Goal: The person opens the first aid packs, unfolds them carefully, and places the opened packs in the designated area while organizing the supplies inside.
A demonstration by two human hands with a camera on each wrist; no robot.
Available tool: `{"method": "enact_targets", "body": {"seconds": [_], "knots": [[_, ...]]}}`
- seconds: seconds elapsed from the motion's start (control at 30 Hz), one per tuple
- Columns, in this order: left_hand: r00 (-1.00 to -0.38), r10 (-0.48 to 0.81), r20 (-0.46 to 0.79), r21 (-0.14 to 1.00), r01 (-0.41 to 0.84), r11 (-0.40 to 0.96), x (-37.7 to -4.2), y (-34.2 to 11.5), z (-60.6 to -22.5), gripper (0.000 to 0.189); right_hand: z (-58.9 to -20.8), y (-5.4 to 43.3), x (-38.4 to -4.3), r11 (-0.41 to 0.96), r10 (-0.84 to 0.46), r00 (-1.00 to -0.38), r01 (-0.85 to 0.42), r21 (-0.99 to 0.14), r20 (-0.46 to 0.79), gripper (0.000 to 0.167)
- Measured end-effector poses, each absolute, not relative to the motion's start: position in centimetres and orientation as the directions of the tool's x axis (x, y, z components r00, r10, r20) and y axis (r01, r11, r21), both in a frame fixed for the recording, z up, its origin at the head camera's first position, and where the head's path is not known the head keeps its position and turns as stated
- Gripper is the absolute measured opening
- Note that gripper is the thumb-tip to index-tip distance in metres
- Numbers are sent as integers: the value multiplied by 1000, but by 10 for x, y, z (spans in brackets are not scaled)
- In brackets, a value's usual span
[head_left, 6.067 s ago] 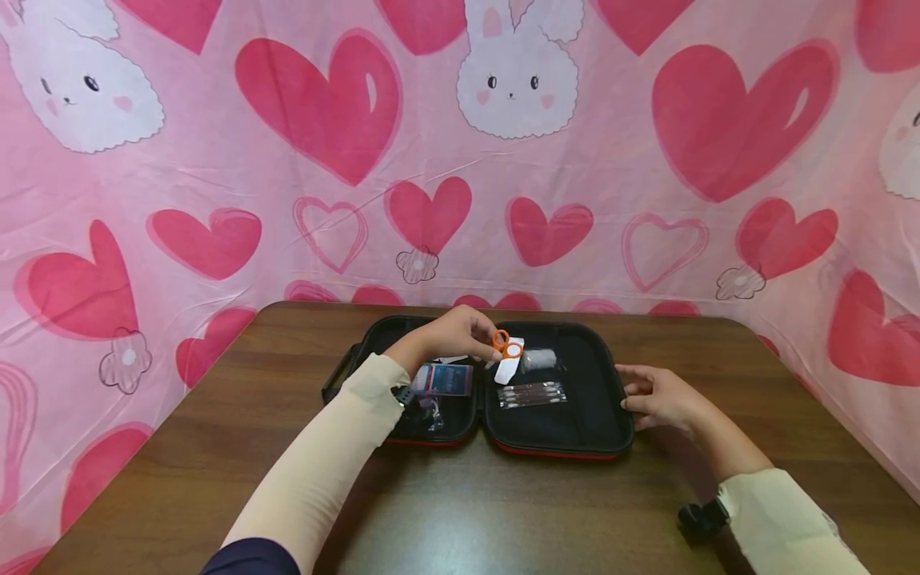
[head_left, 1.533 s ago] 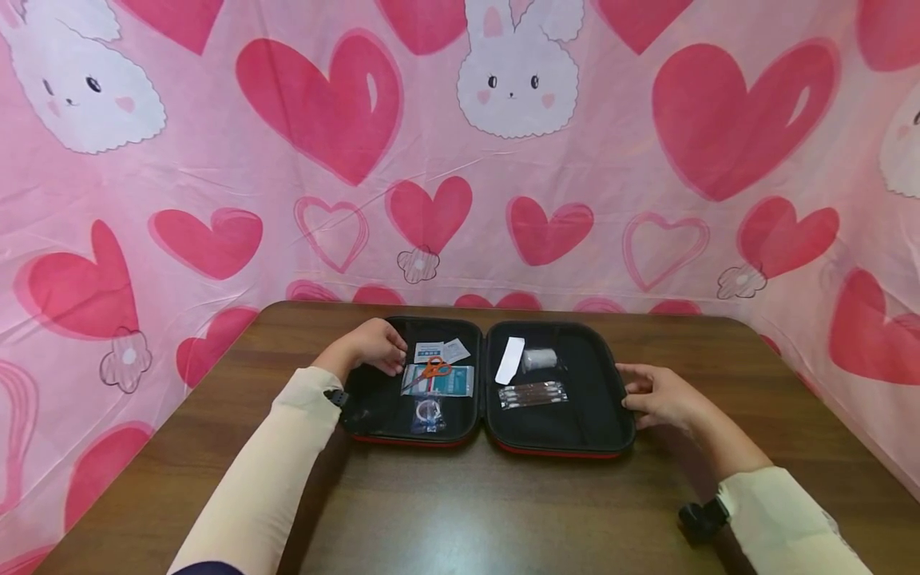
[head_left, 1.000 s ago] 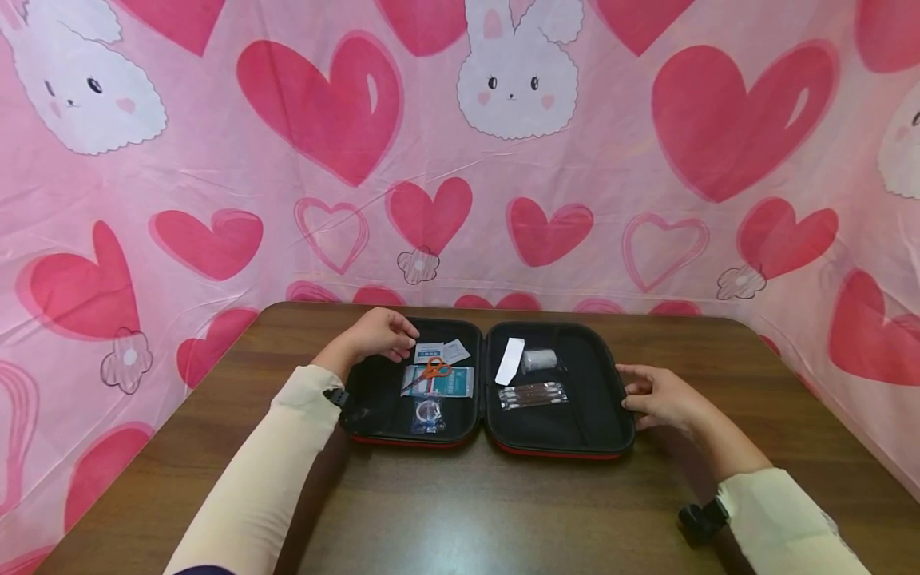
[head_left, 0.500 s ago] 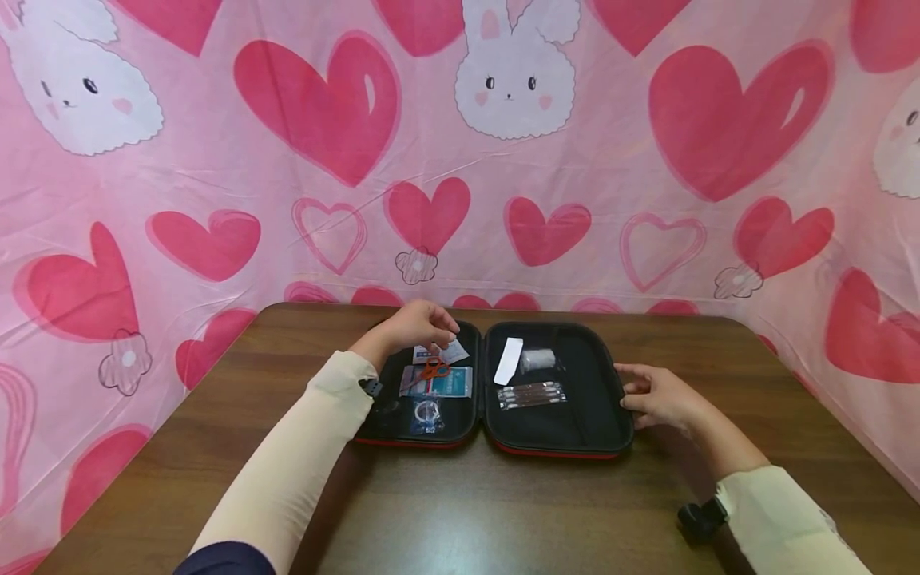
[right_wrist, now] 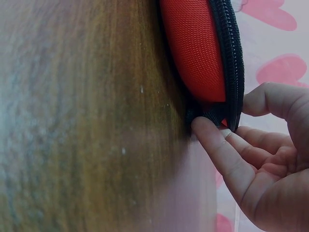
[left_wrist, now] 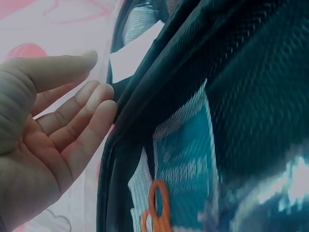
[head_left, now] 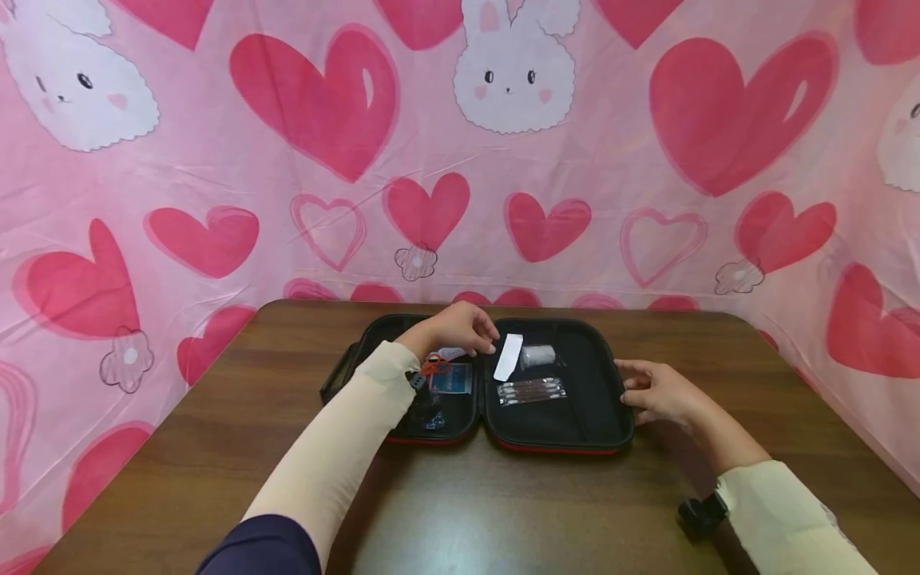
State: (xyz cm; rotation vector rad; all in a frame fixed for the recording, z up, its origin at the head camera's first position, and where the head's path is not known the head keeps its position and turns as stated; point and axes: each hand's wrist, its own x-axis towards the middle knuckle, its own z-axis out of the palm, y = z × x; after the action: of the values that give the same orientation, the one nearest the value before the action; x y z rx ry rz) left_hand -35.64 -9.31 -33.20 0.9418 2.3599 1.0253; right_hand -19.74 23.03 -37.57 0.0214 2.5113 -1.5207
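Note:
An unzipped first-aid case [head_left: 592, 383], black inside and red outside, lies spread flat on the table. My left hand [head_left: 461, 327] hovers over its hinge with fingers loosely bent and nothing in them, beside a white paper strip [head_left: 509, 357]. Orange-handled scissors [head_left: 436, 365] rest on a teal packet [head_left: 456, 379] in the left half, partly behind my left wrist. The right half also holds a wrapped bandage roll [head_left: 538, 356] and a pack of swabs [head_left: 532, 391]. In the right wrist view, my right hand [right_wrist: 270, 150] holds the case's zipped edge between thumb and fingers.
The wooden table [head_left: 546, 511] extends in front and to both sides. A pink heart-patterned cloth [head_left: 424, 144] hangs behind it. A carrying handle [head_left: 338, 371] sticks out at the case's left side. My left forearm hides part of the left half.
Earlier my left hand held the scissors; they then lay on the teal packet. From the case's left side, the hand has since moved right to the hinge. The right hand stays put.

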Motion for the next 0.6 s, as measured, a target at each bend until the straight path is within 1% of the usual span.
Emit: {"method": "enact_targets", "body": {"seconds": [0.1, 0.2, 0.37, 0.47, 0.6], "knots": [[-682, 726, -84, 745, 441, 500, -356, -84, -334, 25, -375, 230, -198, 472, -98, -978, 116, -874, -183, 68], [-675, 736, -60, 712, 488, 505, -357, -75, -337, 27, -376, 230, -198, 470, -99, -979, 112, -875, -179, 68], [-674, 738, -24, 589, 587, 556, -358, -62, -344, 35, -377, 230, -198, 454, -107, -980, 100, -885, -166, 68], [-657, 753, -34, 527, 628, 572, -356, -57, -348, 40, -378, 230, -198, 446, -112, -981, 93, -890, -158, 68], [-634, 772, -58, 524, 639, 564, -354, -54, -351, 40, -378, 230, -197, 442, -109, -982, 92, -892, -155, 67]]}}
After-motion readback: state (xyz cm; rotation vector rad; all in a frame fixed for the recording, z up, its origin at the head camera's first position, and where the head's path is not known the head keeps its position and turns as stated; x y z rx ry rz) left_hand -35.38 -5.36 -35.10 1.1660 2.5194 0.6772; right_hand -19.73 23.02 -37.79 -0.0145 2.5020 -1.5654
